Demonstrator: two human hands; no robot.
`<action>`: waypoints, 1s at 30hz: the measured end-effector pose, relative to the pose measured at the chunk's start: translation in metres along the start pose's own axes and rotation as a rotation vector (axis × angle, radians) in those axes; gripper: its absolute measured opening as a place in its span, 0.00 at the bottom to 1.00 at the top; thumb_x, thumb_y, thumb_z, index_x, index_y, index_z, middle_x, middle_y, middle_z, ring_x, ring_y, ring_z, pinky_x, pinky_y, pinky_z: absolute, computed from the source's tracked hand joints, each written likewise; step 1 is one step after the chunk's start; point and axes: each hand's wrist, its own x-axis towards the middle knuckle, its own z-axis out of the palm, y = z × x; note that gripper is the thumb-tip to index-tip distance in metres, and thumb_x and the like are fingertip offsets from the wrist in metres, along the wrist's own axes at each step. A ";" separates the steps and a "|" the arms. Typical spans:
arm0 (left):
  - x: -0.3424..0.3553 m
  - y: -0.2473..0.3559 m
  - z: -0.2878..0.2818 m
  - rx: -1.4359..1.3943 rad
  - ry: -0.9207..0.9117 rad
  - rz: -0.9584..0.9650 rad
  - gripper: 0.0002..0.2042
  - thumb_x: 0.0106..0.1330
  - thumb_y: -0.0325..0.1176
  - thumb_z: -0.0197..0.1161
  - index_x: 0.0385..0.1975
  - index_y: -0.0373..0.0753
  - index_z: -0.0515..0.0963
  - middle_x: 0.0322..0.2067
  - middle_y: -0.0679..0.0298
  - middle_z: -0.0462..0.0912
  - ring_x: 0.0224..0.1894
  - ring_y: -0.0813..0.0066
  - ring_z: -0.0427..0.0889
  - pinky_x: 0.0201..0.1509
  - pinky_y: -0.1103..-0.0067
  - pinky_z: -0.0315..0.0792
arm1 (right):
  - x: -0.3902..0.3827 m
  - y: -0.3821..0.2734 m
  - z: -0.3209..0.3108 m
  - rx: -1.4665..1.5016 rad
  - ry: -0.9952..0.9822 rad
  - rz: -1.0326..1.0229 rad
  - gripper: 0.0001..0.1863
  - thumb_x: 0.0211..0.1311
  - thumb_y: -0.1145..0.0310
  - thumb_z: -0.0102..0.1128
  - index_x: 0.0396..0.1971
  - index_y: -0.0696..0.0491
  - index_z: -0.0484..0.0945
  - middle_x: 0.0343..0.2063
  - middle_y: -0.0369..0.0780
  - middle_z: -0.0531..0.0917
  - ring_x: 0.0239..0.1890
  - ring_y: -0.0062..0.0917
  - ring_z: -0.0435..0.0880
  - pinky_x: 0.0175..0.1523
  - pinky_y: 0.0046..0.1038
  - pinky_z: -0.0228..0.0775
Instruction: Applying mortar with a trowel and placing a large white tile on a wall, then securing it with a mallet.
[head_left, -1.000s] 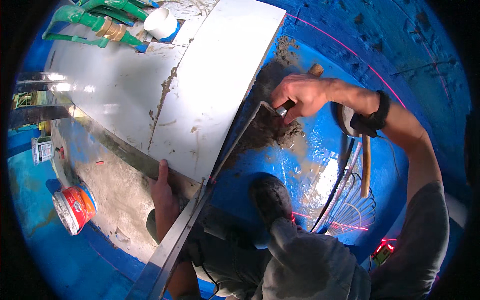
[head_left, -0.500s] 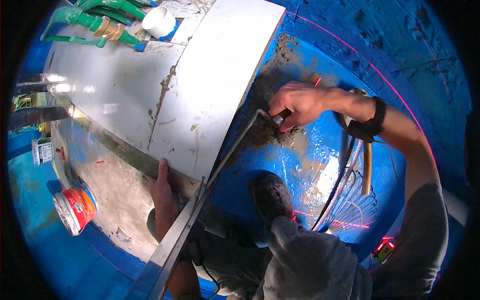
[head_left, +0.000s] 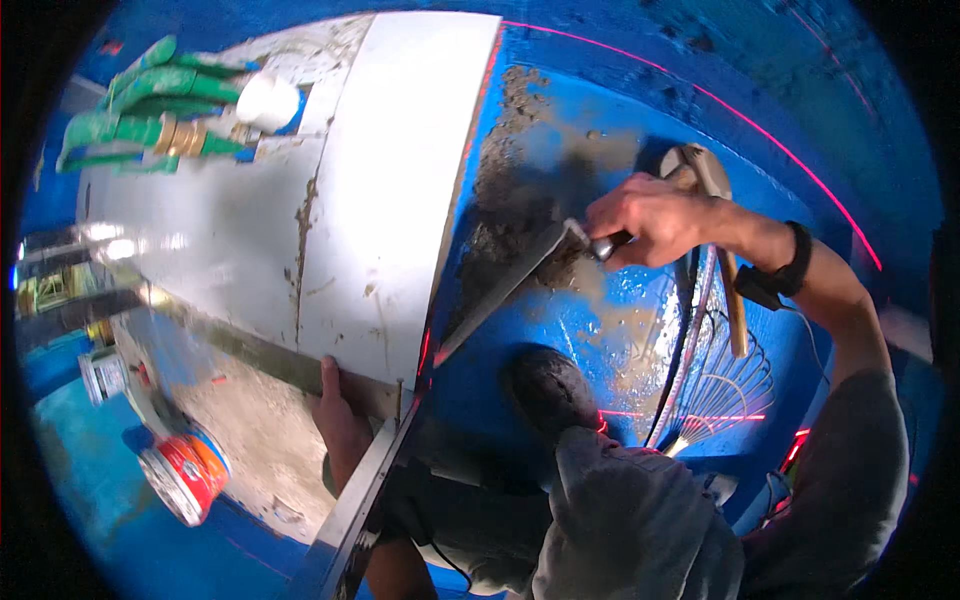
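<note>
My right hand [head_left: 648, 222] is closed on the metal-ended handle of a trowel [head_left: 505, 285], whose long flat blade slants down-left to the right edge of a white board [head_left: 390, 170]. My left hand [head_left: 338, 420] grips the board's lower edge at a grey strip [head_left: 250, 340], thumb on top and other fingers mostly hidden. A metal straight bar [head_left: 350, 495] runs beside it toward me. Dark wet mortar [head_left: 500, 200] lies on the blue floor right of the board.
A mallet [head_left: 710, 170], a rake [head_left: 730, 385] and cables lie on the right. Green pipes [head_left: 130, 130] and a white cup-like fitting [head_left: 265, 100] sit upper left. A red-orange bucket [head_left: 185, 470] stands lower left. My boot [head_left: 550, 390] is below the trowel. Red laser lines cross the blue surfaces.
My view has turned, shifting the board left in the picture. My right hand has moved rightward with the trowel, away from the board. My left hand still grips the lower edge.
</note>
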 end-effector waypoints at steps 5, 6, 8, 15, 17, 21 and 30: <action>-0.012 0.003 0.006 0.002 -0.098 0.004 0.30 0.75 0.47 0.65 0.65 0.28 0.70 0.59 0.53 0.79 0.58 0.61 0.80 0.63 0.65 0.76 | 0.014 0.003 0.029 -0.077 0.068 -0.007 0.16 0.54 0.58 0.75 0.31 0.55 0.82 0.31 0.47 0.85 0.42 0.52 0.85 0.45 0.52 0.74; -0.013 0.004 0.006 0.011 -0.109 0.008 0.30 0.75 0.48 0.65 0.64 0.28 0.71 0.58 0.53 0.80 0.57 0.61 0.80 0.62 0.65 0.76 | 0.016 0.002 0.026 -0.071 0.087 0.018 0.16 0.54 0.58 0.75 0.31 0.55 0.82 0.31 0.47 0.85 0.42 0.52 0.85 0.45 0.52 0.74; -0.015 0.009 0.005 0.072 -0.074 -0.035 0.32 0.74 0.51 0.66 0.64 0.28 0.71 0.57 0.53 0.80 0.56 0.61 0.80 0.61 0.65 0.76 | 0.016 0.014 0.017 -0.062 0.067 0.006 0.15 0.54 0.62 0.76 0.28 0.55 0.79 0.31 0.45 0.83 0.41 0.49 0.83 0.43 0.48 0.73; -0.026 0.014 0.018 0.146 -0.003 -0.002 0.35 0.73 0.57 0.65 0.58 0.23 0.73 0.51 0.52 0.81 0.52 0.62 0.81 0.57 0.65 0.77 | -0.020 0.045 -0.046 -0.156 0.185 0.161 0.16 0.55 0.58 0.73 0.33 0.56 0.84 0.27 0.50 0.85 0.37 0.50 0.84 0.44 0.49 0.73; -0.026 0.012 0.019 0.143 0.014 -0.008 0.35 0.73 0.56 0.65 0.57 0.22 0.73 0.51 0.51 0.81 0.51 0.62 0.82 0.57 0.65 0.77 | -0.034 0.050 -0.055 -0.167 0.231 0.182 0.16 0.55 0.58 0.73 0.33 0.56 0.84 0.27 0.50 0.84 0.36 0.51 0.84 0.43 0.49 0.73; -0.012 0.007 0.008 0.181 -0.004 -0.025 0.37 0.68 0.60 0.68 0.59 0.28 0.77 0.54 0.55 0.83 0.52 0.62 0.83 0.58 0.68 0.76 | -0.059 0.061 -0.060 -0.195 0.358 0.241 0.18 0.56 0.56 0.72 0.34 0.57 0.84 0.27 0.51 0.84 0.33 0.51 0.82 0.41 0.49 0.71; 0.000 -0.002 -0.004 0.189 0.034 0.083 0.37 0.71 0.58 0.66 0.60 0.24 0.74 0.53 0.51 0.83 0.52 0.62 0.82 0.58 0.68 0.76 | -0.090 0.003 0.006 0.018 0.629 0.621 0.23 0.64 0.53 0.72 0.30 0.60 0.78 0.22 0.44 0.79 0.28 0.32 0.80 0.36 0.37 0.71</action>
